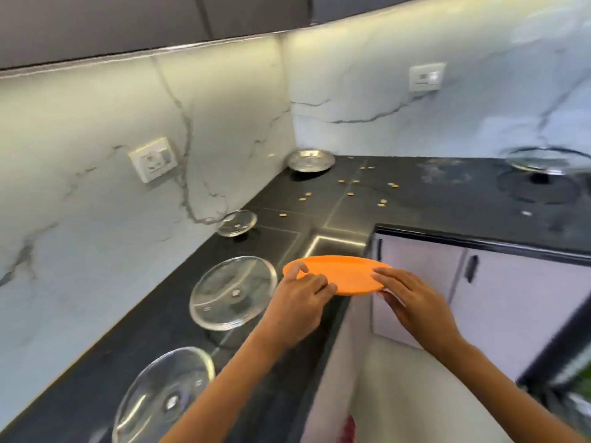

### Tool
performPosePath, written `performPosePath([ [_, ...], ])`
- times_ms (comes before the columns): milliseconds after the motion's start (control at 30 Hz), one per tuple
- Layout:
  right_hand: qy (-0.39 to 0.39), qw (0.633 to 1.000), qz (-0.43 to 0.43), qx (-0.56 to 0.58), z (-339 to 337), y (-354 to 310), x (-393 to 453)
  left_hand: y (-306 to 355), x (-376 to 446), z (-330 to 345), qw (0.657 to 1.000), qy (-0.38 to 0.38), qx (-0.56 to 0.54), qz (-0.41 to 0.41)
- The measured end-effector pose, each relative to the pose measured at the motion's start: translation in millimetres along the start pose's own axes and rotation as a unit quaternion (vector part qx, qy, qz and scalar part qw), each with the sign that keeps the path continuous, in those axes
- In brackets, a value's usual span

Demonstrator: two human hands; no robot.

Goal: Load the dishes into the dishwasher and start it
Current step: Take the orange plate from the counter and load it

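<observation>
You hold an orange plate with both hands, out over the front edge of the dark table, at the inner corner where its two runs meet. The plate lies close to flat, its hollow side up, tipped slightly toward you; seen at this low angle it reads as a wide oval whose long axis runs left to right. Your left hand pinches the plate's left rim, thumb on top near the edge and fingers curled along the near side. Your right hand grips the right rim, fingers laid over the top and the thumb tucked beneath. Nothing lies in the plate. On the table to your left, three clear glass lids sit in a row along the marble wall: a large glass lid just beside your left hand, a nearer glass lid at the bottom edge, and a small glass lid farther back. A steel plate stands in the far corner, and you cannot tell whether it holds anything. Small yellow crumbs are scattered on the table in front of it. At the far right another glass lid rests on a stove burner. Pale cabinet doors with dark handles show under the right run of the table.
</observation>
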State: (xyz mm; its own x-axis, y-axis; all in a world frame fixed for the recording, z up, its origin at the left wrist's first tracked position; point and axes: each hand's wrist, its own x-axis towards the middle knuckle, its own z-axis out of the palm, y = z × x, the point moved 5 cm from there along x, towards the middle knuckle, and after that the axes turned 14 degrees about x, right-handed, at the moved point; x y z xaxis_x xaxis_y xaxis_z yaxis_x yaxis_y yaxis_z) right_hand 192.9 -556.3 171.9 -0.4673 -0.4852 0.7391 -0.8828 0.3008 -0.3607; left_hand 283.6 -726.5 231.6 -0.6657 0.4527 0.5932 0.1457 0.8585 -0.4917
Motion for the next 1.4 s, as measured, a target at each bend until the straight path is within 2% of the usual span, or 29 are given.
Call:
performPosePath([
  [167,0.07,0.989,0.097,-0.088,-118,53,-85,113,86,26,0.991,0.051,-0.105,0.058],
  [333,0.118,0.948,0.242,-0.17,-232,90,-199,259,169,39,0.962,0.072,-0.244,0.104],
  [467,0.151,0.89,0.346,-0.257,-317,112,-302,390,214,35,0.929,0.038,-0.347,0.123],
  [567,0.179,0.833,0.45,-0.266,-371,129,-384,487,233,33,0.9,0.004,-0.402,0.166],
  [700,0.233,0.763,0.54,-0.269,-424,144,-466,601,247,38,0.864,-0.074,-0.438,0.239],
  [900,0.295,0.678,0.62,-0.263,-462,185,-557,737,271,75,0.834,-0.155,-0.422,0.321],
  [1067,0.336,0.62,0.657,-0.267,-474,251,-617,847,297,133,0.809,-0.143,-0.416,0.389],
  [1167,0.354,0.592,0.671,-0.27,-476,305,-650,914,312,185,0.795,-0.16,-0.405,0.423],
  [1400,0.387,0.546,0.696,-0.259,-481,439,-721,1050,359,315,0.794,-0.172,-0.332,0.48],
])
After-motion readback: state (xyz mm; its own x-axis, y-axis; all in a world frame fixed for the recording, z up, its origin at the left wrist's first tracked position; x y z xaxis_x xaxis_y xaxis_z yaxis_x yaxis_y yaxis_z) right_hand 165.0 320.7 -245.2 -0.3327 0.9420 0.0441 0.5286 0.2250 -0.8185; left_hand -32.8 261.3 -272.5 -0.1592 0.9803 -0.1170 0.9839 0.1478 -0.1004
